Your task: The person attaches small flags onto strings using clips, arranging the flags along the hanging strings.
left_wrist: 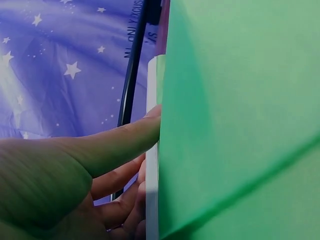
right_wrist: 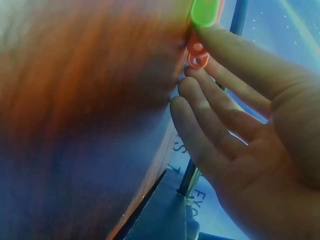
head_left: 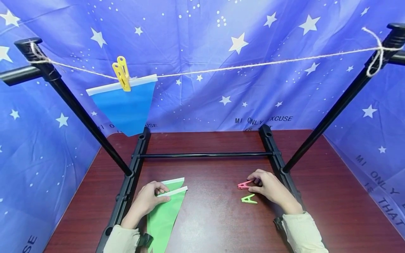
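Observation:
Two green pennants with white top bands lie overlapped at the left. My left hand pinches the white-banded edge of the upper green pennant, thumb on its face and fingers behind. At the right, my right hand has thumb and fingertips at the handle end of a pink clothespin, gripping it at the tabletop. Just in front of it lies a light green clothespin. In the right wrist view, the green clothespin partly hides the pink clothespin.
A white string stretches between two slanted black posts. On its left part hangs a blue pennant, held by a yellow clothespin. A black crossbar spans the back of the dark red table.

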The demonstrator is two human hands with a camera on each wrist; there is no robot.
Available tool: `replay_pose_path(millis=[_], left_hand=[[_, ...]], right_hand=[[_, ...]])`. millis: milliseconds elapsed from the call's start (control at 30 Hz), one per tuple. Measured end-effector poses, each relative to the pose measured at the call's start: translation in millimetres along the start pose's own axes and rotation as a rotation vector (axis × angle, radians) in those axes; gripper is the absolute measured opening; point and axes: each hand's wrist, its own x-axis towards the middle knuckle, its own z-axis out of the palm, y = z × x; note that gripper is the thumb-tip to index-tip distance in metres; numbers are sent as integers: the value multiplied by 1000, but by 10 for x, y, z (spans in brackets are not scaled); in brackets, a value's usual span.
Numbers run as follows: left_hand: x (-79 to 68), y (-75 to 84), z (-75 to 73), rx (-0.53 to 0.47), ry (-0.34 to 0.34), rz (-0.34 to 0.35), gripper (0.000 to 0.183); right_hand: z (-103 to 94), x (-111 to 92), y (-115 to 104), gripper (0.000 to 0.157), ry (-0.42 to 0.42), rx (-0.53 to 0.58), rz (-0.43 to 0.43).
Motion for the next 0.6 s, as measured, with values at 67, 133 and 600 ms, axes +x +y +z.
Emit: replay_pose_path(millis=[67,133,600], left_hand=[[2,0,-1,10,2,3,18],[2,-2,-3,24,1,6,17],[0,25,-76,-15,-41,14,11]], right_hand=[[0,3,1,25,0,-5,-4],[0,5,-1,24,-2,-9,-8],[-12,0,-6,19,-6,-19,-12]])
